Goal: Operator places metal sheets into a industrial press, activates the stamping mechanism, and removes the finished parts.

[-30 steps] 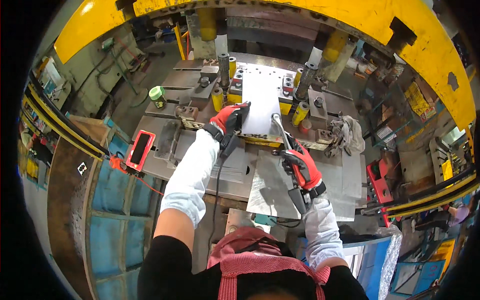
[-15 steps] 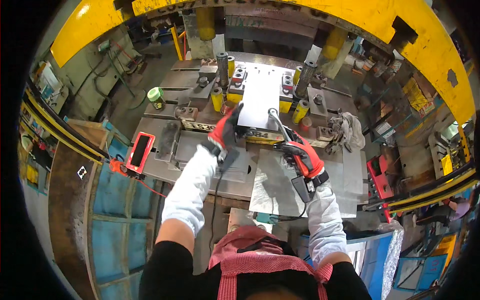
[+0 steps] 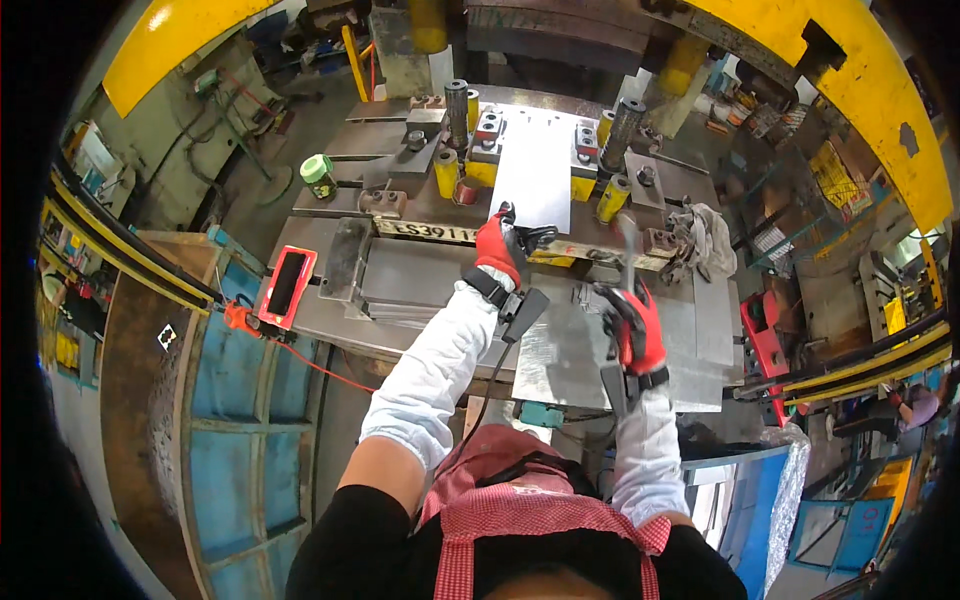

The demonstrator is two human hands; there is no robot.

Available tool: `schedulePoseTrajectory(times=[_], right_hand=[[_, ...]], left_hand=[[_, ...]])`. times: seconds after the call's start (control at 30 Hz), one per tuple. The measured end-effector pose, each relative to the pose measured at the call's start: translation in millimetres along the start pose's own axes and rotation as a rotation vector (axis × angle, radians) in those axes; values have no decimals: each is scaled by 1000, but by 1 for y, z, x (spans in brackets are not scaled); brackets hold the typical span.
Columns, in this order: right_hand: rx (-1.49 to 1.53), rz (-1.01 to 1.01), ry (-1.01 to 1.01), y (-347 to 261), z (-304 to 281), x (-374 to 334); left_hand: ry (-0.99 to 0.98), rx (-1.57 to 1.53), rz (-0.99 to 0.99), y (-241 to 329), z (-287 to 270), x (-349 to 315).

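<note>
Dark letters, digits on pale strip, near face of die; red mark farther right. Red characters on blue panel, near right. Patterned marker on brown board, left.

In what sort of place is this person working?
Most likely a metal-stamping workshop: a shiny flat sheet lies between upright guide posts, and a stack of thin metal sheets lies nearby, to the left.
</note>
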State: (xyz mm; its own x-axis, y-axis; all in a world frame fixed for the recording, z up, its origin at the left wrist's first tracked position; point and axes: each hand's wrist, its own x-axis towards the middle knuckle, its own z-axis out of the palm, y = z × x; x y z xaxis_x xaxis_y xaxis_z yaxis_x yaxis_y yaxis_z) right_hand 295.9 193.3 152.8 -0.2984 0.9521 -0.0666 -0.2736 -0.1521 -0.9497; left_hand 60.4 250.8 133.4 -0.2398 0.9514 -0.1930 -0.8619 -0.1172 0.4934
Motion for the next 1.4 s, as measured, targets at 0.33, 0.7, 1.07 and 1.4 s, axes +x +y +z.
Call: schedulePoseTrajectory(times=[0.33,0.7,1.07,1.4], right_hand=[[409,-156,537,117,-131,-73],[317,-119,604,133,-152,-68],[316,-145,532,129,-149,-70],[383,-122,636,135,-157,-66]], left_hand=[[-41,-51,-70,8,4,-6],[-60,-31,-51,5,-1,4],[-113,-118,-133,8,-2,4],[-103,-73,-28,5,7,-1]])
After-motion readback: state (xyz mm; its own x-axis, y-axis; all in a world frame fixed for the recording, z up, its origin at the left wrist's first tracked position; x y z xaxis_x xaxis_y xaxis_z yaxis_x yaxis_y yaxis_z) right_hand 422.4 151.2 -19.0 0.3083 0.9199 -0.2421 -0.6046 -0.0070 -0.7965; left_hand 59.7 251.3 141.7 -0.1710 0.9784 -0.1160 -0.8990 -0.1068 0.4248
